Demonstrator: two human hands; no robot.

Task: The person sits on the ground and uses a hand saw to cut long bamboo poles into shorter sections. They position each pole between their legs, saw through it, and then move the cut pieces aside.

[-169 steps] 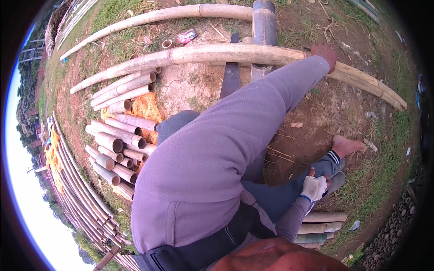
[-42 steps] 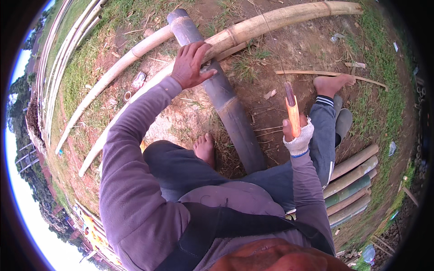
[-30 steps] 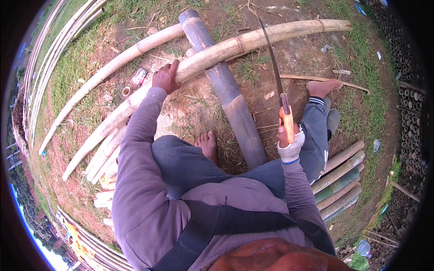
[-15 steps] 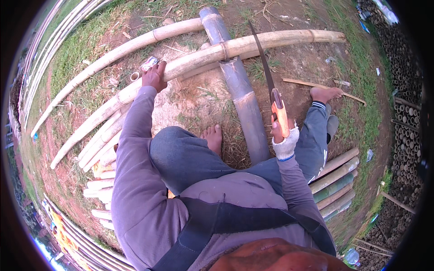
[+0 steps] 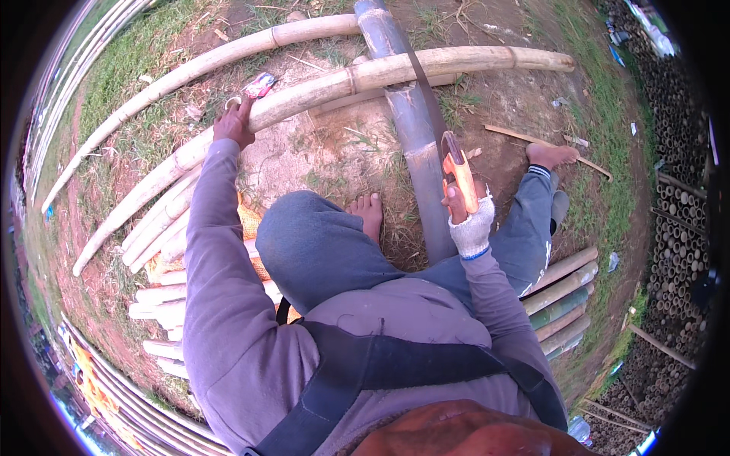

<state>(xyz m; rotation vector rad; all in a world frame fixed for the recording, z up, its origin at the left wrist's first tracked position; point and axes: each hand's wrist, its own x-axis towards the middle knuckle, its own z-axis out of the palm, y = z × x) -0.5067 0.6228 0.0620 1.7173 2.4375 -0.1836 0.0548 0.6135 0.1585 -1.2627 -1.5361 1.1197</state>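
Note:
A long pale bamboo pole [image 5: 312,95] lies across a thick grey bamboo log [image 5: 417,140]. My left hand [image 5: 234,125] is wrapped over the pole left of the log, next to a cut bamboo ring [image 5: 232,102]. In my right hand [image 5: 473,224], which wears a white fingerless glove, is a handsaw [image 5: 461,178] with an orange handle. Its dark blade points away from me and passes over the pole just right of the log; whether the teeth touch the pole I cannot tell.
A second pole [image 5: 198,64] leans on the log's far end. Cut bamboo lengths [image 5: 559,292] lie at my right, and more pieces [image 5: 163,296] at my left. A thin strip [image 5: 509,134] lies near my right foot [image 5: 553,154]. Stacked bamboo [image 5: 680,216] fills the far right.
My left hand has slid left along the pole. The saw has moved left and a little nearer, bringing its blade close to the log. The pole has shifted slightly left.

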